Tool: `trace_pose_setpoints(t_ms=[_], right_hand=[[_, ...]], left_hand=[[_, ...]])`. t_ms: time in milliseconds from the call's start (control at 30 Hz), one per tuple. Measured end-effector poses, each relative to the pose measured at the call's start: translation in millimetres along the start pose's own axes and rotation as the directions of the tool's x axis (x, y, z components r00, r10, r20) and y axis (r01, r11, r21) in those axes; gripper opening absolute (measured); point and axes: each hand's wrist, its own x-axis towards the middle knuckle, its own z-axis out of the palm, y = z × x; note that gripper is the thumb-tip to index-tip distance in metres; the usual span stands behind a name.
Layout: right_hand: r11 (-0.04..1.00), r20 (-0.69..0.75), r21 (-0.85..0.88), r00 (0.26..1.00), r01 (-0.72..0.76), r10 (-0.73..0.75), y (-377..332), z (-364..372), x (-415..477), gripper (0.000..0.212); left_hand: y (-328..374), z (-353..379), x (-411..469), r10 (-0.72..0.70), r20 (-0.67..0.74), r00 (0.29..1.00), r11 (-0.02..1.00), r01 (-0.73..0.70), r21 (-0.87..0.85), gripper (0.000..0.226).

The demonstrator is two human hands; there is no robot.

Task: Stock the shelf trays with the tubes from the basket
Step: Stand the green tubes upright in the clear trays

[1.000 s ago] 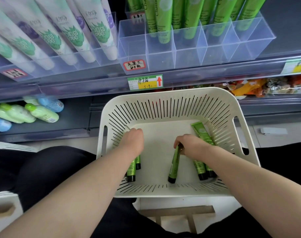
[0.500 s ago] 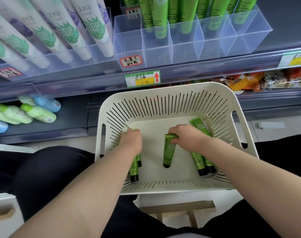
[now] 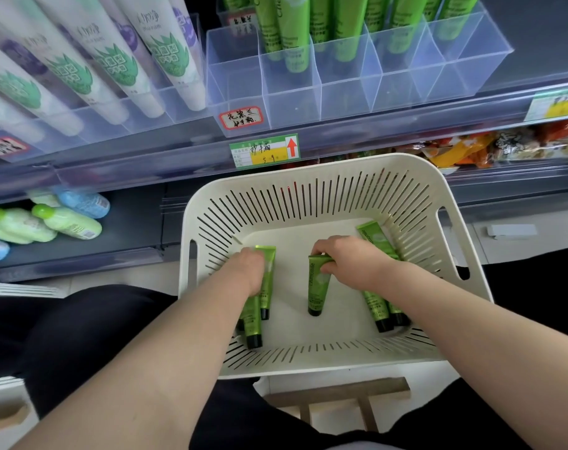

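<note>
The green tube (image 3: 317, 287) lies mid-floor in the basket (image 3: 341, 177), cap toward the near rim. The right hand (image 3: 350, 264) pinches its crimped end with curled fingers (image 3: 328, 251). Best to lift it straight up, clear of the far rim, toward the shelf tray (image 3: 240, 92), whose left-end compartment looks empty. The left hand (image 3: 243, 271) covers the left tubes (image 3: 253, 319) by the basket's left wall; its fingers are hidden, so I cannot tell its grip. The spare tubes (image 3: 381, 311) lie under the right forearm.
</note>
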Motion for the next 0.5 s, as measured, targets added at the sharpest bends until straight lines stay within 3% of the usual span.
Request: trace_pose_setpoints(t_ms=[167, 333, 500], right_hand=[[0.998, -0.043, 0.055, 0.999, -0.003, 0.005, -1.8, 6.3, 2.3, 0.029], [0.998, -0.066, 0.069, 0.998, 0.008, -0.003, -3.7, 5.8, -1.0, 0.028], [0.996, -0.2, 0.089, 0.979, -0.008, 0.025, -3.4, -2.3, -14.9, 0.026]], left_hand=[[-3.3, -15.1, 1.1, 0.064, -0.001, 0.998, 0.998, -0.064, 0.018, 0.049], [-5.4, -23.9, -3.4, 0.12, 0.034, 0.992, 0.936, -0.101, -0.337, 0.039], [-1.3, -23.9, -19.2, 0.102, -0.057, 0.993, 0.923, -0.116, -0.367, 0.033]])
